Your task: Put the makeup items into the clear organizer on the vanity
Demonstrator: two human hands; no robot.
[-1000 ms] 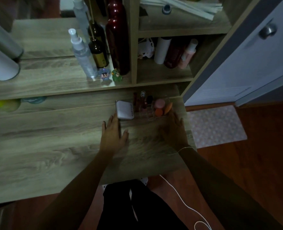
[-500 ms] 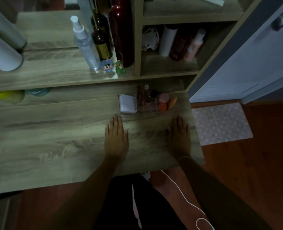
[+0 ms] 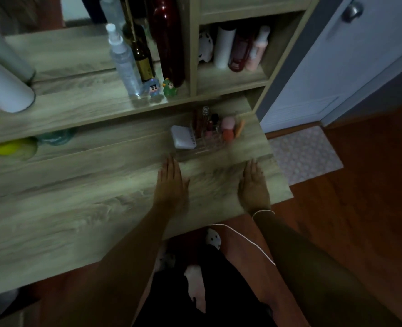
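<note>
Pale wood-grain vanity (image 3: 82, 208), matt, with visible streaks and knots. Clear glossy plastic organizer (image 3: 209, 142), hard to make out in the dim light. Smooth white compact (image 3: 183, 140), plastic by the look. Soft matt sponges (image 3: 228, 127), pink and orange. Shiny dark red bottle (image 3: 169, 38) with bright highlights; clear spray bottle (image 3: 124, 64); brown glass bottle (image 3: 142, 57). Polished reddish wood floor (image 3: 365, 208). Textured cloth mat (image 3: 306, 154). Brushed metal knob (image 3: 352, 11).

Both the left hand (image 3: 170, 185) and right hand (image 3: 254, 187) have drawn back from the organizer (image 3: 209, 140).
</note>
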